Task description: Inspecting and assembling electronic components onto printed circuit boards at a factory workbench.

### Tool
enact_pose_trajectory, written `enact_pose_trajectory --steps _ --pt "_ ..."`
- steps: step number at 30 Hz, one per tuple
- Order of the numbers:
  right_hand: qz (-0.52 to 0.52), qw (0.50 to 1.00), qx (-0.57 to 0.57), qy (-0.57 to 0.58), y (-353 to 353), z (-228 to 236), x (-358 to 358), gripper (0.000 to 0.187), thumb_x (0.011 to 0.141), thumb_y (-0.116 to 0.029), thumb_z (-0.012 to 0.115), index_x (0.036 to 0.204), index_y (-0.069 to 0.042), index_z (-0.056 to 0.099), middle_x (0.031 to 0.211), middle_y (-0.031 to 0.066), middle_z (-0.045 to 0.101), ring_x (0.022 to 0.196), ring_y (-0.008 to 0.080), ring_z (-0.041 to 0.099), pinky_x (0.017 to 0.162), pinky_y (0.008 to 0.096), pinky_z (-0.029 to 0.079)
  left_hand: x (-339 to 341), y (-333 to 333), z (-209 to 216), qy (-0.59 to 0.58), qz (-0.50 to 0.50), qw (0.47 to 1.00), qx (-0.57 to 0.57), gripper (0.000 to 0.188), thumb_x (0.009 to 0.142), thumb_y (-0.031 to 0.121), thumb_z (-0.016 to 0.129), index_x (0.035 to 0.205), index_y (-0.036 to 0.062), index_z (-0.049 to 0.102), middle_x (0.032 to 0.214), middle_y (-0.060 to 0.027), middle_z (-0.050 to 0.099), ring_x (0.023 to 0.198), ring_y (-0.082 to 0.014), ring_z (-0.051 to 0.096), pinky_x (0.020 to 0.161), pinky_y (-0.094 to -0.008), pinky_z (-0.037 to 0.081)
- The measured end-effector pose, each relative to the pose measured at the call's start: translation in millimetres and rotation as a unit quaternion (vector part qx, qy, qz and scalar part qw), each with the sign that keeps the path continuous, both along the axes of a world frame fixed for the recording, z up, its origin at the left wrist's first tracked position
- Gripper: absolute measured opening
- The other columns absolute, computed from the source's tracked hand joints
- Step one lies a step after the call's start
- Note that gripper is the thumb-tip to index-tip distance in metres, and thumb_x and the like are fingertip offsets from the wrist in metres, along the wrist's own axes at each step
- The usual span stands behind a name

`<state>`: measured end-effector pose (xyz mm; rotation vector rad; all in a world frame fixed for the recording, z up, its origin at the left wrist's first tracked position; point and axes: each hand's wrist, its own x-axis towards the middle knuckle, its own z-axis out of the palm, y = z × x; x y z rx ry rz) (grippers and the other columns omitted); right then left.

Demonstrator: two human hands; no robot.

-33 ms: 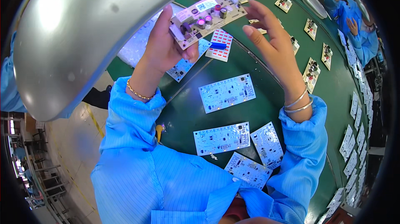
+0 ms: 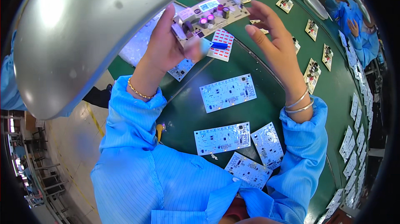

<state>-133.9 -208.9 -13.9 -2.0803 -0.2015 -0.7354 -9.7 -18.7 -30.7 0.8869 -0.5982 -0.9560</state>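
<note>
My left hand (image 2: 164, 42) grips the left end of a tan circuit board (image 2: 217, 19), held tilted above the table under the lamp. Capacitors, a white connector and labels show on its upper face. Some left fingers are smeared by motion at its lower edge. My right hand (image 2: 273, 36) is open beside the board's right end, thumb and fingers apart; whether a fingertip touches the edge, I cannot tell. Beneath the left hand lies a white circuit board (image 2: 182, 69), partly hidden. Another white board (image 2: 228, 93) lies nearer to me.
A large grey lamp hood (image 2: 79, 36) fills the upper left. A blue marker (image 2: 219, 45) lies on a sheet of red arrow stickers (image 2: 223, 36). Three white boards, one of them here (image 2: 223, 138), lie close to me. Several tan boards (image 2: 312, 74) stand right; a co-worker (image 2: 354, 24) sits beyond.
The fingers of my left hand have shifted at the board's lower edge, and the board has moved very slightly to the right. My right hand looks nearly the same.
</note>
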Motion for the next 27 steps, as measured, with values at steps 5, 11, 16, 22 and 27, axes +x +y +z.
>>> enact_pose_trajectory --steps 5,11,16,22,27 --pt "-0.004 1.0 -0.024 -0.017 -7 2 -5 0.053 0.074 -0.025 0.063 0.117 -0.002 0.042 0.113 0.014 0.048 0.102 0.022 0.048 0.083 0.0311 0.04 -14 -8 0 0.122 -0.115 0.985 -0.041 0.071 0.08 0.064 0.021 0.094 0.0028 0.056 0.052 -0.0125 0.053 0.041 -0.0221 0.045 0.044 -0.034 0.038" --pt "0.071 0.995 -0.024 -0.059 -4 1 -7 0.068 0.069 -0.025 0.068 0.124 -0.005 0.035 0.116 0.0131 0.046 0.106 0.0221 0.045 0.087 0.0324 0.038 -20 -5 3 0.131 -0.134 0.982 -0.03 0.075 0.078 0.067 0.021 0.093 0.0031 0.057 0.053 -0.012 0.053 0.043 -0.022 0.045 0.045 -0.033 0.035" --pt "0.12 0.992 -0.025 -0.001 -7 5 -10 0.074 0.065 -0.017 0.069 0.127 -0.006 0.031 0.121 0.0117 0.043 0.114 0.0213 0.039 0.097 0.0342 0.027 -17 -11 -2 0.023 -0.074 0.996 -0.043 0.079 0.076 0.069 0.02 0.096 0.003 0.057 0.062 -0.0142 0.058 0.046 -0.0195 0.051 0.045 -0.0311 0.04" --pt "0.069 0.979 -0.192 0.014 -12 16 -31 0.073 0.063 -0.014 0.069 0.125 -0.005 0.033 0.117 0.0105 0.046 0.108 0.0235 0.044 0.092 0.0335 0.033 -29 -9 5 -0.078 0.053 0.995 0.031 0.083 0.077 0.068 0.019 0.105 -0.002 0.053 0.08 -0.0146 0.062 0.054 -0.0202 0.057 0.048 -0.0273 0.046" --pt "-0.103 0.958 -0.266 -0.001 -48 15 -89 0.066 0.065 -0.012 0.069 0.121 -0.005 0.036 0.114 0.0129 0.046 0.103 0.024 0.047 0.09 0.0327 0.036 -23 2 5 -0.629 0.161 0.692 0.315 0.044 0.075 0.038 0.057 0.095 0.0 0.049 0.071 -0.0187 0.054 0.066 -0.03 0.054 0.057 -0.0384 0.041"
